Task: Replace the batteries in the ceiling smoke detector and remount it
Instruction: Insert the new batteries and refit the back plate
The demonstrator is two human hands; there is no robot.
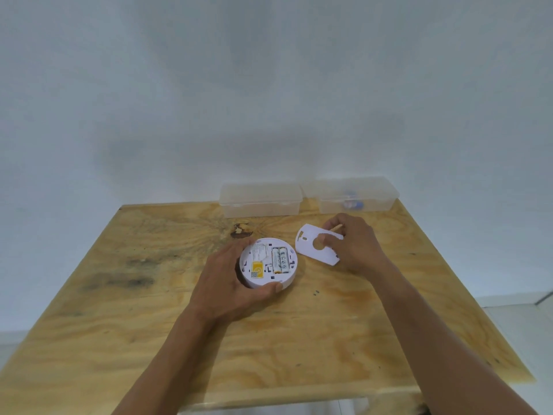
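A round white smoke detector (263, 280) lies back side up on the wooden table (149, 295). Two white batteries (279, 259) sit side by side in its open compartment, next to a yellow label. My left hand (230, 280) grips the detector's left and near rim, thumb along the front edge. To the right, my right hand (353, 247) holds the white mounting plate (311, 244) tilted just above the table, a finger showing through its round hole. A thin tan stick pokes out between that hand's fingers.
Two clear plastic boxes stand at the table's far edge: the left box (260, 199) looks empty, the right box (356, 194) holds small bluish items. A dark knot (241, 230) marks the wood behind the detector. A plain wall rises beyond.
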